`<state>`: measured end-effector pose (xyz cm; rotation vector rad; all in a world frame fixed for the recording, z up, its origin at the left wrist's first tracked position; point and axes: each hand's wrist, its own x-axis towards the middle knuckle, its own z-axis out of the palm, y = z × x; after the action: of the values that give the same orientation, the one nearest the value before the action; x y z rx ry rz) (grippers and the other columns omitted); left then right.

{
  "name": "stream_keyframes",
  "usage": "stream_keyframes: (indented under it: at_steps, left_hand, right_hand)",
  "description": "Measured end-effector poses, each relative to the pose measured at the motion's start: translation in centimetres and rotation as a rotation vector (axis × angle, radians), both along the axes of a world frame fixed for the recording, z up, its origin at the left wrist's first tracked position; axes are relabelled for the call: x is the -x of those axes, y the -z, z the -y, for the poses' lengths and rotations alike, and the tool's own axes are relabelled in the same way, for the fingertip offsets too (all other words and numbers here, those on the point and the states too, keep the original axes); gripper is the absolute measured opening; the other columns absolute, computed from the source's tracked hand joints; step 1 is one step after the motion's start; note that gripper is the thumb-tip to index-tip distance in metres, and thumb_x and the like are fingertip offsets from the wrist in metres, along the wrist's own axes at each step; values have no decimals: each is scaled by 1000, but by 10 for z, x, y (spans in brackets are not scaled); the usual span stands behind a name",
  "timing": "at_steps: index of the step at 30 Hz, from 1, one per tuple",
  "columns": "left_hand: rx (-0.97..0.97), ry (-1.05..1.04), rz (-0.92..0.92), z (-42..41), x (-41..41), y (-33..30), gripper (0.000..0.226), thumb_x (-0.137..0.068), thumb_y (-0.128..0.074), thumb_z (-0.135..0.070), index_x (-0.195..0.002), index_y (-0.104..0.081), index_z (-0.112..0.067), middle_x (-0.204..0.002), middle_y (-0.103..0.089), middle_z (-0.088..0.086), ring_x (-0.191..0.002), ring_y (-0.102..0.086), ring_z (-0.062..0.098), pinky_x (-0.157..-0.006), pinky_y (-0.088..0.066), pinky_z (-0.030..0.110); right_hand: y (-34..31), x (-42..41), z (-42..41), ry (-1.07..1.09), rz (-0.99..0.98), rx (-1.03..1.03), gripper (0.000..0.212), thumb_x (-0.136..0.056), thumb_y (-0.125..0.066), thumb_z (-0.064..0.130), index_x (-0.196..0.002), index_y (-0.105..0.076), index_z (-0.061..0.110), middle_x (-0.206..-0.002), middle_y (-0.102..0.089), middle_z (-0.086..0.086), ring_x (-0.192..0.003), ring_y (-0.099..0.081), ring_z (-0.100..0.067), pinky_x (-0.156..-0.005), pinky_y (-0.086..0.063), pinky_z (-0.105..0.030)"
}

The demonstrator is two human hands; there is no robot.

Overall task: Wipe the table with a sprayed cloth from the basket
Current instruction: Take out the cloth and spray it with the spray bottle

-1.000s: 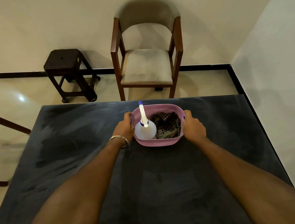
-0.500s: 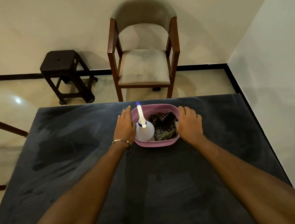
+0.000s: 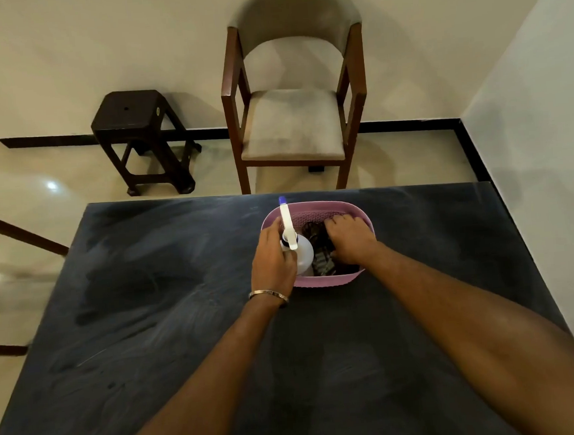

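A pink plastic basket [image 3: 316, 208] stands near the far edge of the dark, smeared table [image 3: 155, 306]. Inside it, on the left, a white spray bottle [image 3: 303, 254] with a blue-tipped nozzle stands upright. A dark checked cloth [image 3: 319, 249] lies crumpled beside it on the right. My left hand [image 3: 272, 256] is wrapped around the bottle's left side, below the trigger. My right hand [image 3: 349, 238] reaches into the basket, palm down on the cloth, with its fingertips curled into the fabric. The cloth is partly hidden under that hand.
Beyond the table's far edge stands a wooden armchair [image 3: 293, 120] with a beige seat. A dark stool [image 3: 142, 139] stands left of it. A white wall [image 3: 541, 149] runs close along the table's right side. Another wooden frame [image 3: 12, 235] shows at the left.
Both hands have left the basket's outer sides and gone inward. The left one now holds the bottle and the right one lies on the cloth in the basket.
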<state>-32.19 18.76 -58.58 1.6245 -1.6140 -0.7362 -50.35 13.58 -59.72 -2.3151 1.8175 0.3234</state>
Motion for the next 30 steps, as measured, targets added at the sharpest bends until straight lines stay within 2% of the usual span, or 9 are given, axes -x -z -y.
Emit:
stream_keyframes:
  at_steps: [4,7,10,14,18,23,26,30]
  left_hand:
    - [-34,104,7,0,0,-2,50,-84,-62,-12,-132,-47,-13,-122,-57,2,-109,-55,13,-96,-52,36]
    - [-51,121,46,1,-1,1,57,-82,-66,-20,-134,-44,-12,-126,-54,4,-113,-53,17,-98,-51,39]
    - [-47,98,95,1,1,6,63,-82,-68,-27,-137,-41,-12,-130,-53,5,-118,-52,19,-101,-49,40]
    - [-33,65,119,1,5,8,66,-84,-69,-24,-141,-38,-12,-134,-53,6,-122,-51,19,-104,-47,39]
    - [-29,58,113,3,6,8,60,-86,-68,-21,-139,-42,-12,-132,-56,6,-121,-54,20,-101,-49,41]
    - [-48,39,68,6,6,10,51,-88,-66,-19,-135,-46,-12,-127,-58,5,-116,-56,19,-97,-51,41]
    - [-48,36,68,7,5,11,51,-88,-66,-19,-134,-46,-12,-126,-58,5,-115,-57,18,-97,-52,41]
    - [-49,29,52,9,7,9,52,-87,-67,-21,-133,-47,-11,-123,-60,5,-112,-58,16,-97,-52,38]
  right_hand:
    - [7,-5,3,3,-100,-3,49,-88,-72,31,-130,-56,14,-134,-58,-10,-124,-53,-26,-105,-43,-41]
    - [8,-8,5,24,-135,-16,52,-86,-74,34,-131,-58,15,-137,-54,-11,-128,-48,-27,-109,-40,-42]
    - [11,-8,6,40,-102,-17,53,-86,-74,31,-132,-55,13,-139,-52,-11,-130,-46,-28,-110,-38,-42]
    - [14,-5,4,51,-44,-52,59,-85,-75,29,-135,-49,14,-137,-57,-10,-129,-50,-28,-110,-38,-43]
    - [11,-7,6,93,1,-43,66,-83,-76,25,-139,-44,12,-136,-57,-12,-128,-52,-30,-109,-39,-45]
    - [8,-9,5,32,-126,-51,41,-87,-72,30,-124,-63,15,-130,-60,-11,-124,-52,-29,-109,-37,-45]
    - [8,-6,2,17,-65,-26,46,-85,-74,29,-128,-62,17,-135,-57,-10,-128,-49,-29,-110,-38,-44]
    - [5,-1,-3,43,126,-119,35,-87,-72,21,-121,-62,19,-120,-67,-4,-109,-62,-21,-93,-53,-34]
